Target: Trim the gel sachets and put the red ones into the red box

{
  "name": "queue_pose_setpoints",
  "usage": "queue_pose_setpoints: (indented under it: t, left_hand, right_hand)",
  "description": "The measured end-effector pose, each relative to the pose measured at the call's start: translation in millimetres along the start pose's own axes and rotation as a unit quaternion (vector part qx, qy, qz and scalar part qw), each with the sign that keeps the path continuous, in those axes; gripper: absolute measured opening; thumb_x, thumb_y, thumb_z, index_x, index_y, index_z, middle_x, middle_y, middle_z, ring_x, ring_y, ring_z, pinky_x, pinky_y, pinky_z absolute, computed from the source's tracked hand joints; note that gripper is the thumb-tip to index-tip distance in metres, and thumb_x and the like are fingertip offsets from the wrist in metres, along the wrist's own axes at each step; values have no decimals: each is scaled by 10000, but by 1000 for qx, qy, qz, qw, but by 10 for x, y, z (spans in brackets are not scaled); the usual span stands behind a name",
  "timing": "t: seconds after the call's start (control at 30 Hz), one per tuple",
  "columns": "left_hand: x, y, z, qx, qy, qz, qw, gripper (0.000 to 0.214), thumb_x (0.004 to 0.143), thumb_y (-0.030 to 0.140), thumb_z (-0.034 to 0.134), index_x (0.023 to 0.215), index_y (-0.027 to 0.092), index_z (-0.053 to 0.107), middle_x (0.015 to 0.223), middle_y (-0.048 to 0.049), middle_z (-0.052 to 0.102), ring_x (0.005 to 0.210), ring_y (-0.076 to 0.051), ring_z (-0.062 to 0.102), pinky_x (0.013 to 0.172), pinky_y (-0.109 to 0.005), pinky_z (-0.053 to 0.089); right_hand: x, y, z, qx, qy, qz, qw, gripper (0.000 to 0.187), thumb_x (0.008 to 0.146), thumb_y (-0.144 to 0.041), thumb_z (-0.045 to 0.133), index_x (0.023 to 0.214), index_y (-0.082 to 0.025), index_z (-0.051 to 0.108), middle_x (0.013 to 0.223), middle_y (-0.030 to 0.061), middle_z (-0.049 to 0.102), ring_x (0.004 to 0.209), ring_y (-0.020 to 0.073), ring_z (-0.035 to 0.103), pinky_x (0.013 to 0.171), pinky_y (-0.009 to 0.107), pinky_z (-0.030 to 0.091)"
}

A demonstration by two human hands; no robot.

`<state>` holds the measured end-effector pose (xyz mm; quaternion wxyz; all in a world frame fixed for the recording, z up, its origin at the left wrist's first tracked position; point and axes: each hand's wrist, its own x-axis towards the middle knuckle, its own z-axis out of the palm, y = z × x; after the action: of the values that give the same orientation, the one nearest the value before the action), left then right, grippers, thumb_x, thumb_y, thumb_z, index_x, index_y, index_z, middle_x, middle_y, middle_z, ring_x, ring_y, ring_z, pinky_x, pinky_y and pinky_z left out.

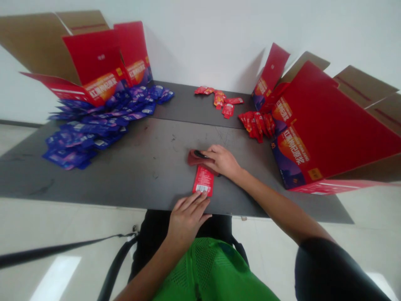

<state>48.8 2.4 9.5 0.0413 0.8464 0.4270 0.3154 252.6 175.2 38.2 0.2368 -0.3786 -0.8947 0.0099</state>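
- Centrally, near the front edge of the desk (150, 167), the left hand (188, 217) lies palm down. Its fingers are straight and close together, and the fingertips press the near end of a red sachet (203, 180). The hand is spread flat and clasps nothing.
- Right hand (223, 161): it reaches in from the right, with the forearm slanting across the desk's front edge. The palm is down over the far end of the same sachet. The fingers bend towards a dark red wad (193, 159) that carries a small black item (200, 154). Whether they grip the wad cannot be told.
- Red sachet: one, lying flat and lengthwise from front to back, with a white barcode label at its near end. It lies between the two hands.
- Cartons: two, both red with open brown flaps. The left carton (94, 71) is at the back left corner. The right carton (319, 133) lies tipped along the right edge.
- Blue sachets (90, 129): one heap spilling from the left carton towards the left edge, too many to count.
- Further red packets: one cluster (257, 123) at the mouth of the right carton, and about five loose packets (224, 102) by the back edge.
- Surface and room: the desk is dark grey and scuffed, and stands against a white wall (219, 33). Below the front edge are a pale glossy floor (46, 221), green mesh fabric (216, 271) and a black strap (62, 248).
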Motion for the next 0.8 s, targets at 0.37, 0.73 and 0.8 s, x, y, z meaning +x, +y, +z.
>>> queue_pose_setpoints:
  t: [0.37, 0.73, 0.8]
  left_hand:
    - [480, -148, -226, -150, -32, -141, 978, 319, 1080, 344, 415, 1289, 225, 625, 1152, -69, 664, 1086, -204, 602, 980, -364, 496]
    - [1194, -406, 95, 85, -113, -189, 972, 476, 977, 531, 559, 1226, 151, 703, 1079, -144, 639, 1026, -310, 583, 953, -433, 480]
    - [1252, -431, 92, 48, -134, -202, 969, 427, 950, 490, 623, 1202, 156, 709, 1052, -137, 648, 1000, -299, 611, 933, -418, 484]
  right_hand:
    - [-103, 335, -239, 37, 152, 139, 978, 364, 999, -418, 578, 1299, -246, 694, 996, 72, 620, 910, 216, 603, 775, 318, 485]
    - [-184, 510, -265, 58, 107, 164, 979, 342, 984, -381, 611, 1298, -283, 701, 947, 46, 593, 836, 193, 600, 695, 284, 448]
    - [-182, 500, -279, 57, 95, 165, 980, 342, 978, -350, 616, 1303, -284, 700, 945, 48, 591, 840, 194, 600, 700, 282, 446]
